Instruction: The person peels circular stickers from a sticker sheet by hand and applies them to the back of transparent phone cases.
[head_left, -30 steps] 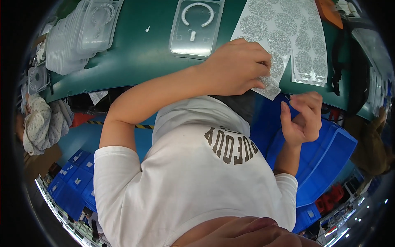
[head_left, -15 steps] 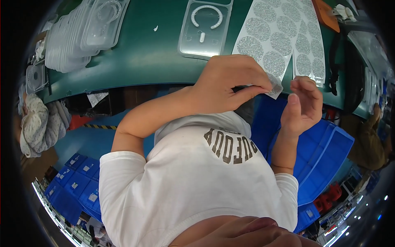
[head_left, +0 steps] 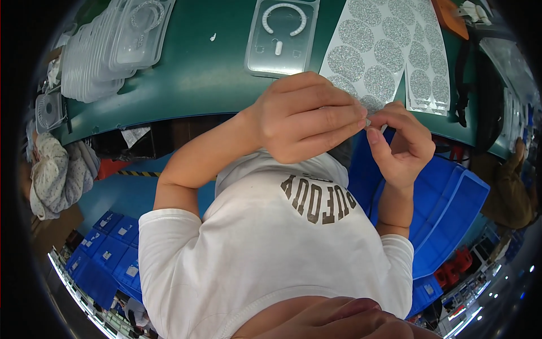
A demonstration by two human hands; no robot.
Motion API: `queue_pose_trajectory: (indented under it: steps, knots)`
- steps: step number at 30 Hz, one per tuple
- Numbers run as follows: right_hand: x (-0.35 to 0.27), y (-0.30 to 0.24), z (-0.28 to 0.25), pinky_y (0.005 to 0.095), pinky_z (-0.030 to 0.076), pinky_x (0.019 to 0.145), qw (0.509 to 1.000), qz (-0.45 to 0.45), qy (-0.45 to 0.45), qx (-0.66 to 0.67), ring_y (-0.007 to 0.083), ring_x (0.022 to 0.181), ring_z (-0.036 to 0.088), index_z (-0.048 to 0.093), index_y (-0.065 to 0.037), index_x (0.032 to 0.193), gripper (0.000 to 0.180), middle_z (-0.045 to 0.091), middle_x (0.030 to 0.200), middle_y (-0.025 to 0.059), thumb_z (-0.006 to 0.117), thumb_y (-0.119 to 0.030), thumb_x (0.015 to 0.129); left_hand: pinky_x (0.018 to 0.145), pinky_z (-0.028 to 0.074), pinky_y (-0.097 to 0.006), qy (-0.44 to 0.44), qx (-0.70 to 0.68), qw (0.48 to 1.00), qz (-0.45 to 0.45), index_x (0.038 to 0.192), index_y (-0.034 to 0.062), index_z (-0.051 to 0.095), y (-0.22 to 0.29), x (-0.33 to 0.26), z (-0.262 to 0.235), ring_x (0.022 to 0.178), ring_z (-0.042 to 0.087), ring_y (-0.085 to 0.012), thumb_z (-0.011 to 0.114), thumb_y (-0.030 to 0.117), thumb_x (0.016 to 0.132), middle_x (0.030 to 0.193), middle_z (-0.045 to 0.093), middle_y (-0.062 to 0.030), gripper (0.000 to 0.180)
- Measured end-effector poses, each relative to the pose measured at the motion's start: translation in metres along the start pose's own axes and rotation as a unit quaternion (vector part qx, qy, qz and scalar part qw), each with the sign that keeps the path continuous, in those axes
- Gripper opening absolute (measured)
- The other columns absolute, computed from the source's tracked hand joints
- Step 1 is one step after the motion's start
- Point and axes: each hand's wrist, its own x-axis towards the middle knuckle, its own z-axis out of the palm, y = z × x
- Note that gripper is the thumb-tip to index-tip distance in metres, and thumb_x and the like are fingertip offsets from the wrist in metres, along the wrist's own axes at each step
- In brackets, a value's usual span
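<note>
A white sheet of round glittery silver stickers [head_left: 388, 55] lies over the near edge of the table. My left hand [head_left: 310, 118] is closed in a pinch at the sheet's near corner, its fingers covering most of that corner. My right hand [head_left: 402, 144] meets it there, thumb and forefinger closing on the same corner. A bit of silver shows between the fingertips. Beyond my left hand lies a clear plastic case [head_left: 288, 59] with a white open ring [head_left: 284, 8] and a short white bar in it.
Stacked clear cases [head_left: 96, 62] stand at the far left of the green table [head_left: 197, 68]. A second sticker sheet [head_left: 420, 90] lies on the right, near an orange object [head_left: 450, 20] and a black strap [head_left: 462, 90]. A blue bin [head_left: 446, 209] stands below the table.
My right hand has moved left, from open and apart to pinching at the sheet's corner. My left hand has turned, its fingers now covering the corner.
</note>
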Motion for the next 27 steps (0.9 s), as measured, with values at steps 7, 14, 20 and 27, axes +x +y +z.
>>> queue_pose_trajectory:
  steps: [7, 14, 20, 27]
  knots:
    - [0.003, -0.003, 0.008, 0.028, 0.043, 0.06, 0.996, 0.068, 0.006, -0.055, 0.0178, 0.062, 0.059, 0.068, -0.001, 0.076, 0.013, 0.065, 0.069, 0.0064, 0.07, 0.004, 0.064, 0.061, 0.052, -0.028, -0.007, 0.01, 1.0, 0.015, 0.092, -0.0021, 0.074, -0.002, -0.004, 0.005, 0.084, 0.069, -0.0219, 0.074, 0.007, 0.065, 0.097, 0.071, -0.0102, 0.028]
    - [0.003, -0.002, 0.015, 0.0313, 0.042, 0.058, 0.984, 0.059, 0.01, -0.17, 0.0197, 0.056, 0.054, 0.065, -0.005, 0.071, 0.014, 0.059, 0.061, 0.0042, 0.067, 0.004, 0.061, 0.058, 0.052, -0.028, -0.016, 0.009, 0.999, 0.03, 0.089, -0.0035, 0.072, -0.002, -0.011, 0.013, 0.083, 0.069, -0.0224, 0.074, 0.006, 0.065, 0.094, 0.071, -0.0113, 0.026]
    - [0.001, 0.015, -0.001, 0.0315, 0.042, 0.057, 0.961, 0.034, 0.065, -0.267, 0.0197, 0.06, 0.056, 0.066, -0.004, 0.076, 0.017, 0.061, 0.066, 0.0048, 0.066, 0.006, 0.062, 0.058, 0.053, -0.029, 0.026, -0.026, 0.999, -0.007, 0.083, -0.0045, 0.072, -0.005, -0.002, 0.0, 0.074, 0.067, -0.0217, 0.075, 0.006, 0.066, 0.084, 0.069, -0.011, 0.021]
    - [0.013, 0.008, 0.001, 0.0319, 0.043, 0.064, 0.983, -0.125, 0.028, -0.129, 0.0209, 0.07, 0.061, 0.072, -0.004, 0.087, 0.028, 0.068, 0.082, 0.0078, 0.074, 0.006, 0.06, 0.057, 0.051, -0.027, 0.028, -0.006, 1.0, -0.008, 0.085, -0.0025, 0.073, -0.006, -0.004, -0.003, 0.076, 0.067, -0.0208, 0.073, 0.007, 0.066, 0.084, 0.07, -0.0093, 0.021]
